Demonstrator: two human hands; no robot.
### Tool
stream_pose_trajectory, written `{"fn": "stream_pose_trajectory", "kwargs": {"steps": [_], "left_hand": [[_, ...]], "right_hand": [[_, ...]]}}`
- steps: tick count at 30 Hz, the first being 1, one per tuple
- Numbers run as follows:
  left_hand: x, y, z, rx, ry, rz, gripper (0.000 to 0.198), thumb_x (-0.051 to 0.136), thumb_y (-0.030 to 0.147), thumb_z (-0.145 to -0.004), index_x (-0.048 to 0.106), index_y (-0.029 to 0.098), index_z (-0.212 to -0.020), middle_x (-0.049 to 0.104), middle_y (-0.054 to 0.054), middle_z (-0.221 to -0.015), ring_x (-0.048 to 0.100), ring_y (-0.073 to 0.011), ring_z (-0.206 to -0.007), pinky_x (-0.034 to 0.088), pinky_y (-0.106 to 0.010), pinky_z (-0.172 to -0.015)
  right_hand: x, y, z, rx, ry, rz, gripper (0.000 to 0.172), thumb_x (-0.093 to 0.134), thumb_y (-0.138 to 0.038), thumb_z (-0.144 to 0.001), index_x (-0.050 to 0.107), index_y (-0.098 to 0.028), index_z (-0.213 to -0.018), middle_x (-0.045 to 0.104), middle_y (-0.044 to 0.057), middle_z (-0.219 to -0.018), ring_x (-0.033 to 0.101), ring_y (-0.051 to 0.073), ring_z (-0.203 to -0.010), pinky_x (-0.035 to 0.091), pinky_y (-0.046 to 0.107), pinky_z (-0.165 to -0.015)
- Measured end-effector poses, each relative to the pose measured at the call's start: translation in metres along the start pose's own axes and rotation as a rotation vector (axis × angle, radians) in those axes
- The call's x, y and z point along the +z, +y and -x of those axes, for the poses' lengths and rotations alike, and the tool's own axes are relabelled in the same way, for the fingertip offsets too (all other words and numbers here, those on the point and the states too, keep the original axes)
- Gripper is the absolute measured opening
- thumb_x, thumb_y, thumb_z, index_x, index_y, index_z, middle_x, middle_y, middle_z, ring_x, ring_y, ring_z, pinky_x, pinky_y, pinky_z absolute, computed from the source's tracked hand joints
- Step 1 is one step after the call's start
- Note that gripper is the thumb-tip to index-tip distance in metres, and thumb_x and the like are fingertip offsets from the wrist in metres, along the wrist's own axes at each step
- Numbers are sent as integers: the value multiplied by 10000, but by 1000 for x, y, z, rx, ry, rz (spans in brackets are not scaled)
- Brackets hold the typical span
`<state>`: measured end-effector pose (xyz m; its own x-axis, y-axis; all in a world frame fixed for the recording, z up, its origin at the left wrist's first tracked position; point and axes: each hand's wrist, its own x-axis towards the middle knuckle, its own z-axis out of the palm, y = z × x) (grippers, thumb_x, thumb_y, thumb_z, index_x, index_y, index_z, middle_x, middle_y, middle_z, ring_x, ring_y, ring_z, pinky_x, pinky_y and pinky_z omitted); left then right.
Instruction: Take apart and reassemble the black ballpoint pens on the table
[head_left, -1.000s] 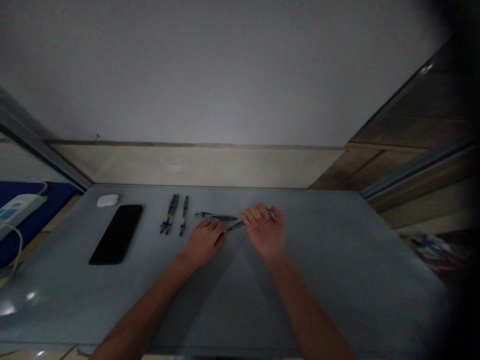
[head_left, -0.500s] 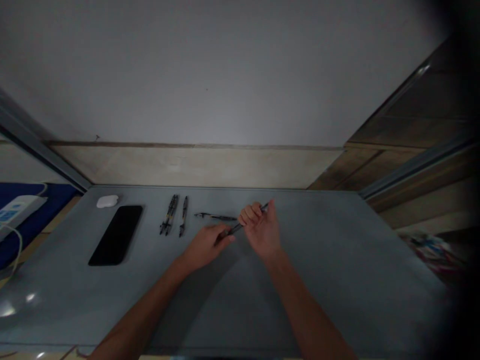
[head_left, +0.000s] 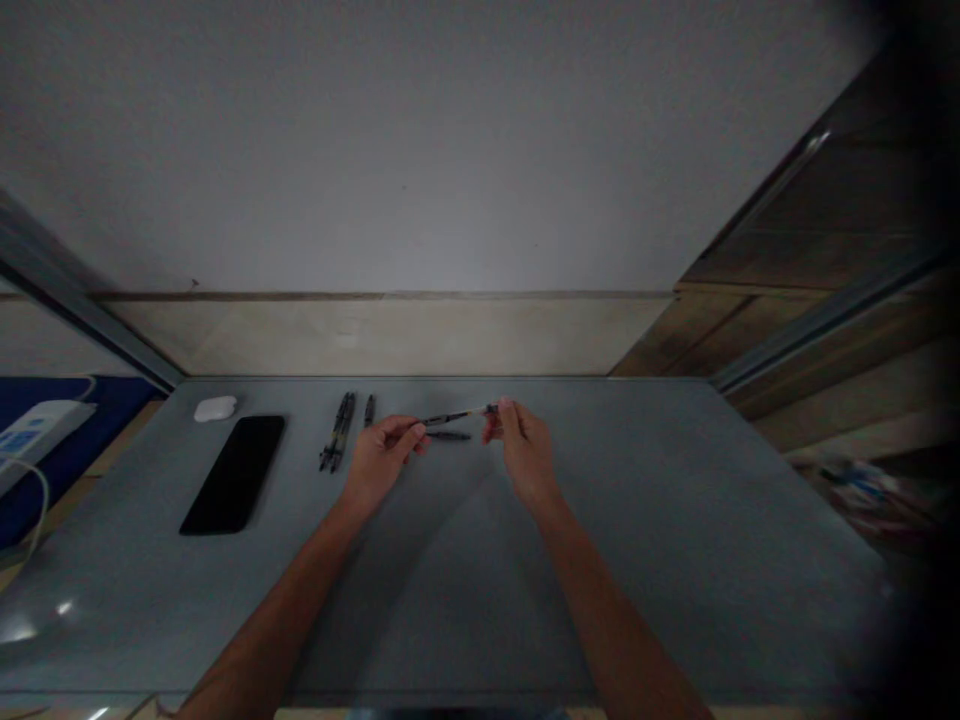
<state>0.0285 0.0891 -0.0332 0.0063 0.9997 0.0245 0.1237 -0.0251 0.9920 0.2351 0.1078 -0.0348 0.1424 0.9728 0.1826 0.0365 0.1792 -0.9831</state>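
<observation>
A slim dark pen (head_left: 451,416) is held up between my two hands, nearly level, its right end a little higher. My left hand (head_left: 382,455) pinches its left end, and my right hand (head_left: 525,445) pinches its right end between thumb and fingers. Just below it, another pen (head_left: 450,436) lies sideways on the table, its left part hidden behind my left fingers. Left of my left hand lie two pens side by side (head_left: 339,430). One more pen (head_left: 370,408) shows only its upper part, the rest covered by that hand.
A black smartphone (head_left: 234,475) and a white earbud case (head_left: 215,408) lie on the left of the grey table (head_left: 675,560). A wall (head_left: 420,335) rises behind the table. A white power strip (head_left: 41,435) with a cable sits on blue cloth beyond the left edge.
The pen has turned from a steep slant to nearly level and moved slightly left and up. My right hand has gone from a wrapped grip to a pinch; my left hand now covers part of one pen.
</observation>
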Motion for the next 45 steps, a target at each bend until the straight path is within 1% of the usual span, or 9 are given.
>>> {"fn": "stream_pose_trajectory", "kwargs": {"steps": [4, 8, 11, 19, 24, 28, 33, 39, 45], "left_hand": [[-9, 2, -5, 8, 186, 260, 308, 698, 434, -781, 661, 142, -874, 725, -66, -810, 638, -129, -622, 434, -226, -515], [-12, 1, -8, -23, 268, 419, 342, 730, 460, -745, 653, 137, -829, 717, -60, -814, 632, -115, -589, 429, -217, -498], [-9, 0, -7, -44, 278, 439, 372, 753, 470, -716, 658, 130, -834, 707, -49, -782, 633, -117, -590, 433, -214, -497], [4, 0, -1, -72, 140, 357, 354, 737, 464, -733, 674, 125, -809, 718, -88, -883, 667, -159, -728, 461, -218, -535], [-14, 5, -6, -10, 209, 303, 344, 678, 471, -787, 684, 150, -909, 720, -90, -954, 664, -158, -797, 484, -222, -588], [-51, 6, -16, 75, 403, -20, 361, 605, 504, -824, 695, 172, -935, 714, -57, -833, 639, -145, -695, 479, -243, -600], [-86, 4, -22, -10, 442, -783, 333, 581, 497, -828, 730, 199, -837, 736, -63, -817, 679, -223, -785, 481, -319, -719], [-76, 2, -18, -208, 382, -1126, 351, 544, 539, -837, 697, 225, -806, 733, -106, -823, 682, -301, -803, 471, -361, -668], [-68, -6, -16, -179, 389, -1214, 332, 554, 521, -841, 656, 213, -774, 711, -148, -786, 675, -308, -762, 469, -368, -642]], "right_hand": [[6, -5, 4, -10, -152, 135, 396, 482, -483, -942, 658, -187, -748, 634, 20, -640, 604, 143, -616, 487, 269, -639], [20, -6, 13, -12, -313, 96, 288, 530, -423, -913, 677, -192, -823, 664, 22, -709, 618, 146, -648, 496, 269, -644], [28, -3, 19, 5, -336, 83, 238, 619, -390, -854, 682, -204, -989, 703, 28, -811, 655, 161, -722, 516, 283, -675], [31, 2, 22, -130, -293, 271, 154, 649, -312, -849, 687, -212, -960, 736, 44, -914, 681, 176, -819, 520, 296, -737], [31, 2, 24, -213, -330, 349, 228, 614, -302, -884, 689, -211, -1079, 732, 48, -905, 666, 158, -763, 513, 270, -685], [30, 1, 24, -237, -305, 384, 217, 567, -307, -915, 693, -206, -1060, 729, 53, -901, 658, 153, -760, 510, 261, -670], [27, 0, 21, -287, -289, 426, 197, 523, -295, -941, 690, -198, -978, 715, 51, -884, 645, 149, -766, 499, 249, -665], [26, 2, 18, -336, -310, 517, 241, 483, -302, -965, 673, -193, -865, 657, 35, -792, 595, 137, -691, 469, 242, -646], [24, 5, 18, -338, -340, 577, 268, 462, -309, -975, 657, -192, -834, 632, 30, -777, 577, 138, -683, 449, 251, -653]]}}
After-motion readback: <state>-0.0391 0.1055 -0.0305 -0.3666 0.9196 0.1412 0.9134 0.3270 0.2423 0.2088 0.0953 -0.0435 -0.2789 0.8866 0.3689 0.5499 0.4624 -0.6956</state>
